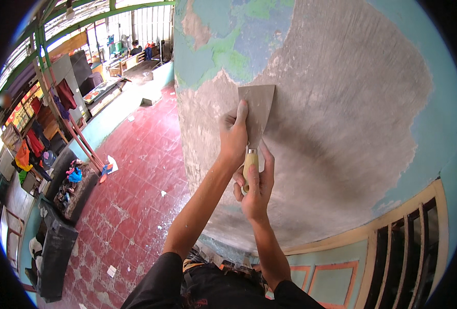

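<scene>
A putty knife (260,105) with a wide metal blade and a pale wooden handle is raised in front of a wall, its broad edge up by the border between old paint and bare plaster. My right hand (258,193) is wrapped round the handle, thumb on its near side. Higher up, my left hand (233,135) grips the blade's left side, its thumb lying flat on the metal and the other fingers partly hidden. The wall's scraped grey patch (341,113) spreads to the right, with flaking green and blue paint (228,51) above. Whether the blade touches the wall I cannot tell.
A red tiled floor (136,190) with scattered flakes lies to the left. Beyond it stand a dark bench-like block (56,257), a trough with cloths (74,188) and hanging clothes (25,154). A barred wooden window frame (408,242) is at lower right. A person sits far back.
</scene>
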`<state>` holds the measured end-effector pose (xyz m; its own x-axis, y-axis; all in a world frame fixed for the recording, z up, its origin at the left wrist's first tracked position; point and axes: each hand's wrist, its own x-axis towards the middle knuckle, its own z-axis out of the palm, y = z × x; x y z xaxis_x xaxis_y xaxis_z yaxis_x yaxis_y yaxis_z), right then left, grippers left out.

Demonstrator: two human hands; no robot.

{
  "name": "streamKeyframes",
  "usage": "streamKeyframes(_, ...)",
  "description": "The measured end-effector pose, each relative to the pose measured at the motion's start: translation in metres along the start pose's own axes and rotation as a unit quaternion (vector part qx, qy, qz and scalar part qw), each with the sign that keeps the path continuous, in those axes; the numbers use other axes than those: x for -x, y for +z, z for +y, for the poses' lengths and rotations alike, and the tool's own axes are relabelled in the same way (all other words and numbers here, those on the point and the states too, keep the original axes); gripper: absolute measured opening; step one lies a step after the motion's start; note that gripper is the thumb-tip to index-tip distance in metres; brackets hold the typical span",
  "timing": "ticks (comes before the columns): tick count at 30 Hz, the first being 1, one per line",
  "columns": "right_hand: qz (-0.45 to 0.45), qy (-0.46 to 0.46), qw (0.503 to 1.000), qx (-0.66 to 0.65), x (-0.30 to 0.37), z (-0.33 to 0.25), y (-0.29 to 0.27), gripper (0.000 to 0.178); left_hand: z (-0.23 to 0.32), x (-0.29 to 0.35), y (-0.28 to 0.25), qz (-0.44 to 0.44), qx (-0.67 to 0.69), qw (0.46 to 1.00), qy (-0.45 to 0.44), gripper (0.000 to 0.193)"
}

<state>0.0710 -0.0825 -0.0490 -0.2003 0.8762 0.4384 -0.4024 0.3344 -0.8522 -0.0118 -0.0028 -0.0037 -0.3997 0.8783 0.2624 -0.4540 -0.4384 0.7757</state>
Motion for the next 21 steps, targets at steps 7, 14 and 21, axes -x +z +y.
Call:
streamKeyframes(7, 0.019, -0.029, 0.999, 0.016, 0.001, 0.007, 0.015, 0.032, 0.010, -0.005, -0.003, 0.007, -0.020, 1.000, -0.016, 0.044)
streamKeyframes(14, 0.031, -0.053, 0.998, 0.026, -0.003, 0.013, 0.011, 0.029, -0.003, -0.010, -0.004, 0.018, -0.017, 1.000, 0.003, 0.045)
streamKeyframes(21, 0.039, -0.039, 0.998, -0.009, -0.008, 0.006, 0.021, 0.027, 0.011, -0.013, -0.001, 0.012, -0.004, 1.000, 0.005, 0.046)
